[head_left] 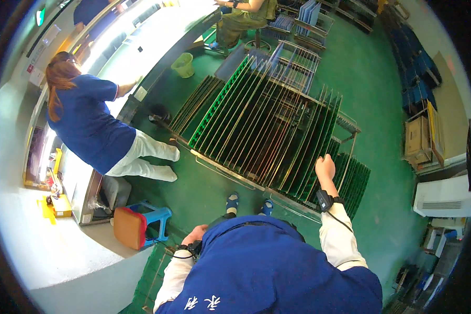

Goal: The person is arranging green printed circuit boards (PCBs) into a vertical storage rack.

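My right hand (325,167) is stretched forward over the right part of a metal rack (230,170). Its fingers are curled at the upper edges of the thin green panels (246,115) that stand upright there in a row. What they close on, if anything, is too small to make out. Beside my waist, low on the left, is my left hand (195,234). Its fingers are mostly hidden, and no held thing shows. A dark strapped device (325,200) sits on my right wrist, with a cable along the sleeve.
On the left, a person in a blue shirt (91,123) works at a brightly lit bench (133,55). A blue stool (159,222) with a brown seat stands at lower left. Beyond the rack are a green bin (183,65) and another seated person (238,26). Boxes (417,138) line the right wall.
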A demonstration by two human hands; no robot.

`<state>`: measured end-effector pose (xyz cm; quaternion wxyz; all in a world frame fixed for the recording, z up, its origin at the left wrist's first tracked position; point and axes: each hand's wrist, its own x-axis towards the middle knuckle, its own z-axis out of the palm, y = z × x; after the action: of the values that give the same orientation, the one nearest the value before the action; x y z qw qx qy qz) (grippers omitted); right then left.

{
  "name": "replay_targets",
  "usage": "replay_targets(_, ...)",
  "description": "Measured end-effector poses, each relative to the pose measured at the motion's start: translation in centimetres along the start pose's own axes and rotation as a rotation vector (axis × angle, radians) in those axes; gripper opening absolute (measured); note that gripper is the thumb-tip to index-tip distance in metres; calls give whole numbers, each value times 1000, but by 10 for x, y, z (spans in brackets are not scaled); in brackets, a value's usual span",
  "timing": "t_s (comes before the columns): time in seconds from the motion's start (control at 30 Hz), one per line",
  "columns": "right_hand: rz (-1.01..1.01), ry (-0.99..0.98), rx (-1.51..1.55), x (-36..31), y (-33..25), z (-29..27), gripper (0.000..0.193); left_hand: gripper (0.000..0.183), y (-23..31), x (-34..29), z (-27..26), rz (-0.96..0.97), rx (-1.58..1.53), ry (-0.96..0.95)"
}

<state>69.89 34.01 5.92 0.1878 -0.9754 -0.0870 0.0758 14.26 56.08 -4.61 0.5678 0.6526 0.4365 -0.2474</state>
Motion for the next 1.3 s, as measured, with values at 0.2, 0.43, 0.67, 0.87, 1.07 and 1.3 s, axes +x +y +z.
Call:
replay_targets(0.2, -48, -32, 90, -22, 12, -6, 33, 41, 28, 16, 9, -8, 130, 15)
replay_targets(0.43, 148, -283, 463, -36, 64, -28, 32, 40, 142, 42, 11, 62, 380, -76)
replay_targets(0.67, 451, -422, 482, -44, 177, -4, 19, 50, 180, 104, 38, 286, 224, -189)
replay_targets(0.87, 615, -689, 136, -90, 159, -42, 22, 62, 178, 146, 60, 430, 71, -218)
replay_targets(1.07, 471, -645, 94, -65, 118, -57, 23, 63, 168, 144, 46, 494, 18, -267)
replay_targets(1.3, 380, -579, 195, -47, 65, -50, 27, 68, 178, 134, 23, 459, 71, -382)
